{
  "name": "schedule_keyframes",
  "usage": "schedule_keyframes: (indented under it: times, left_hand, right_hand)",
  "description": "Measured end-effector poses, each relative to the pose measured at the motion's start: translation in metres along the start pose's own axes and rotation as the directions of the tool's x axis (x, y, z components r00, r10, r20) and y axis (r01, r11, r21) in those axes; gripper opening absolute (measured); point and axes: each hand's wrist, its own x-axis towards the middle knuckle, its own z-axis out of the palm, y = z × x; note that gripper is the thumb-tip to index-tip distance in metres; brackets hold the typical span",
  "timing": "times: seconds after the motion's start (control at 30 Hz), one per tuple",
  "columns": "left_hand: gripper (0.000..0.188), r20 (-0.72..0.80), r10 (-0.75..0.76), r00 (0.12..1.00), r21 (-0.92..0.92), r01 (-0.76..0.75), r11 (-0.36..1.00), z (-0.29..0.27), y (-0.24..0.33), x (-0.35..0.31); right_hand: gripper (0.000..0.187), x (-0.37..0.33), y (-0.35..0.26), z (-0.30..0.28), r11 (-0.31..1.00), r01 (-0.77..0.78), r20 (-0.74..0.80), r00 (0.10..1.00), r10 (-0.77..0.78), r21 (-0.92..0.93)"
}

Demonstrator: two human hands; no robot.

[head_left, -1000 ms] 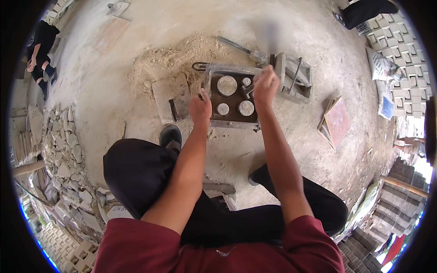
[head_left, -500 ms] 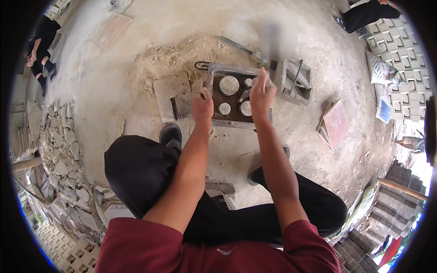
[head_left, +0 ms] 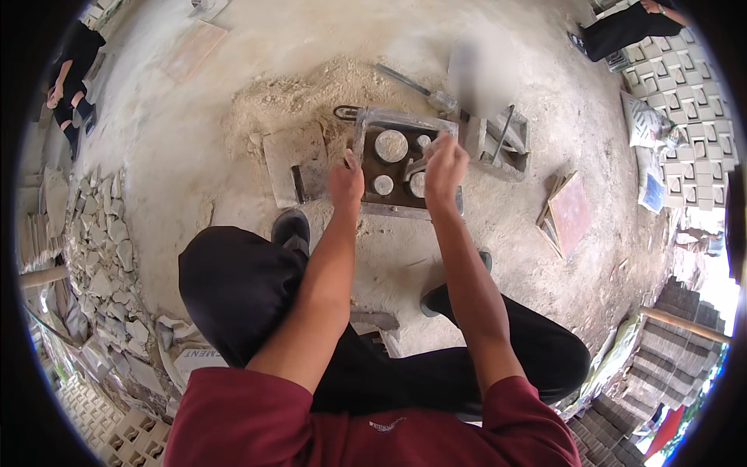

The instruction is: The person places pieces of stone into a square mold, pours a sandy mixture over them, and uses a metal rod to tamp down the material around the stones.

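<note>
A person in a maroon short-sleeved shirt (head_left: 233,420) leans over a rectangular grey metal mould frame (head_left: 408,118), which lies between the two hands on dusty, pale ground (head_left: 175,148). The left hand (head_left: 345,184) is curled at the frame's left wall, thumb extended along it; how firmly its fingers close cannot be told. The right hand (head_left: 446,175), closed in a fist above the right side, grips a small grey tool (head_left: 414,167), largely hidden. Between the hands, four pale, round-topped discs (head_left: 391,145) stand in dark filling. A grey open-topped box (head_left: 523,163) sits right of the right hand; loose tan sand (head_left: 272,107) lies beyond the left.
</note>
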Motion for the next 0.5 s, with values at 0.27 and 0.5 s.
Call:
schedule_keyframes:
  times: [0.27, 0.5]
  left_hand:
    - [0.062, -0.066, 0.09, 0.994, 0.012, -0.089, 0.996, 0.001, -0.011, 0.01]
    - [0.058, -0.056, 0.077, 0.995, -0.047, -0.079, 0.996, 0.0, -0.005, 0.003]
  right_hand:
    - [0.038, -0.002, 0.013, -0.012, 0.987, 0.161, 0.154, 0.975, -0.159, -0.001]
    - [0.034, -0.006, 0.02, -0.019, 0.963, 0.256, 0.457, 0.848, -0.267, 0.088]
